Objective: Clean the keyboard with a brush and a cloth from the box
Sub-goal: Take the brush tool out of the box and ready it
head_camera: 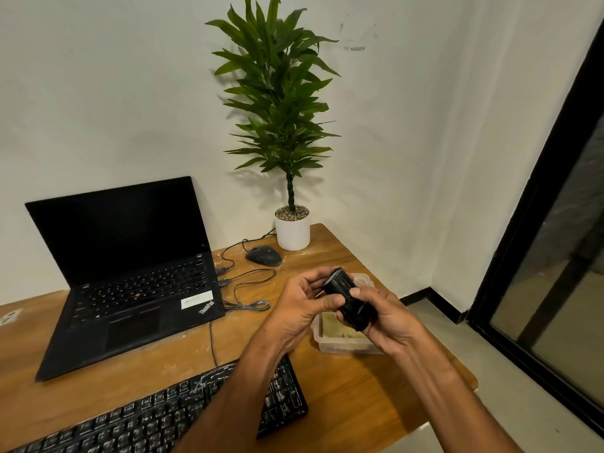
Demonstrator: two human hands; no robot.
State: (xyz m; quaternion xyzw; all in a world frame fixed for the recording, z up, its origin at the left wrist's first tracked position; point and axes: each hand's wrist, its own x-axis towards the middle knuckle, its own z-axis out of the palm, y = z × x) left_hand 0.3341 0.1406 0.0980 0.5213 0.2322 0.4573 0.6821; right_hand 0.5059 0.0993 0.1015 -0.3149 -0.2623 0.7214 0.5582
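Fingers of the right hand (389, 317) and left hand (302, 304) both clasp a black brush case (349, 299). Prying it open could fling it into the box (340, 341) beneath the fingers, or onto the keyboard (157, 416) below the wrists.

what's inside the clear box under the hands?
The clear box holds something pale yellow-green, maybe a cloth. Both hands, left hand and right hand, and the black tool cover the rest.

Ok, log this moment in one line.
left hand: holds tool | right hand: holds tool | box: open | keyboard: dusty, untouched
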